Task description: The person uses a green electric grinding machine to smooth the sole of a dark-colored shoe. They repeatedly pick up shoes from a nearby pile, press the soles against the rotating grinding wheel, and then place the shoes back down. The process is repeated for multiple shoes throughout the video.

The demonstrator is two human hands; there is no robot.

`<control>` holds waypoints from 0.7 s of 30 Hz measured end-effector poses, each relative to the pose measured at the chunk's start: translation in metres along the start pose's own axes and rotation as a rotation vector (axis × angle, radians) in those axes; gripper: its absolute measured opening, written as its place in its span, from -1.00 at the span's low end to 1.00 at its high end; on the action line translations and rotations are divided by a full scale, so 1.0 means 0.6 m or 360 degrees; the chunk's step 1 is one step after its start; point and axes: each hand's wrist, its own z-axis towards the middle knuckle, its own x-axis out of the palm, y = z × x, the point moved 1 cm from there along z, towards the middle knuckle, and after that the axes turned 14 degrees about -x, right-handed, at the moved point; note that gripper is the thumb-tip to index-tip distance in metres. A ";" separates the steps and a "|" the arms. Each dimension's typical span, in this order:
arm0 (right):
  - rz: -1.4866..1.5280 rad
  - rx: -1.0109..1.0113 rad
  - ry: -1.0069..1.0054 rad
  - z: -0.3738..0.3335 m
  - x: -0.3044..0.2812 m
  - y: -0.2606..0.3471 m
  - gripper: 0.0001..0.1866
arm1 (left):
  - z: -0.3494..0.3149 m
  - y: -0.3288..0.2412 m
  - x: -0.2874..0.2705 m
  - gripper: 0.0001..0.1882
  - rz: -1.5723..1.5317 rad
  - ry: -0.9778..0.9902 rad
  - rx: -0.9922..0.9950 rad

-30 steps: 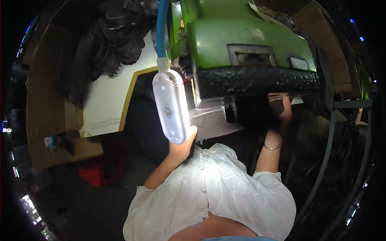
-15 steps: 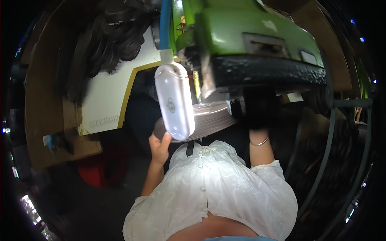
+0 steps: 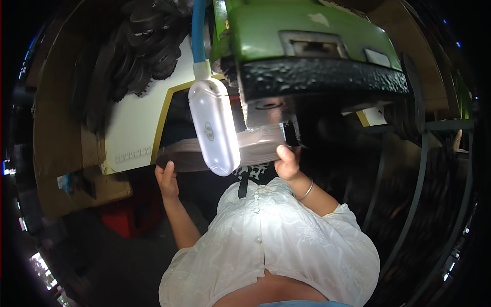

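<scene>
A grey-brown shoe sole (image 3: 185, 154) lies crosswise under the head of a green machine (image 3: 317, 51). My left hand (image 3: 168, 180) pinches its left end, thumb up against the edge. At the other end, my right hand (image 3: 288, 162) grips the sole just below the machine's metal part (image 3: 263, 113). A lit white oval lamp (image 3: 214, 128) hangs in front and hides the middle of the sole. The fingers beneath the sole are out of sight.
Many dark soles (image 3: 148, 51) are heaped on the white tabletop (image 3: 134, 125) at the left, beside a cardboard box (image 3: 56, 102). A red stool (image 3: 128, 217) stands below. Metal rack bars (image 3: 417, 189) rise at the right.
My right hand has come out from the dark under the machine and now holds the sole's right end. The sole and my left hand have shifted left.
</scene>
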 end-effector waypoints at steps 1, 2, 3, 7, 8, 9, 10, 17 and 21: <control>-0.0066 -0.0039 0.0069 0.000 -0.002 -0.003 -0.42 | 0.005 0.010 -0.017 -0.59 0.0026 0.0057 -0.0045; -0.0131 -0.0076 0.0138 0.001 -0.005 -0.005 -0.40 | 0.008 0.019 -0.032 -0.53 0.0053 0.0113 -0.0091; -0.0129 -0.0039 0.0191 0.006 -0.005 -0.002 -0.39 | 0.000 0.007 -0.002 -0.66 0.0006 -0.0033 -0.0156; -0.0174 0.0139 0.0418 0.032 0.000 0.028 -0.36 | -0.002 0.046 -0.002 -0.69 0.0484 0.0161 -0.0551; -0.0178 0.0199 0.0457 0.035 -0.002 0.029 -0.36 | -0.004 0.059 0.008 -0.71 0.0651 0.0186 -0.0684; -0.0189 0.0260 0.0496 0.037 -0.004 0.031 -0.36 | -0.005 0.066 0.033 -0.72 0.0784 0.0306 -0.0700; -0.0197 0.0323 0.0542 0.041 -0.004 0.032 -0.36 | -0.001 0.084 0.049 -0.70 0.0987 0.0449 -0.0642; -0.0727 -0.0186 0.0793 0.050 0.000 0.027 -0.31 | -0.007 0.117 0.190 -0.55 0.0313 0.0670 -0.0119; -0.0749 -0.0270 0.0730 0.032 -0.030 0.025 -0.16 | -0.012 0.042 0.281 -0.68 -0.0309 0.0533 -0.0245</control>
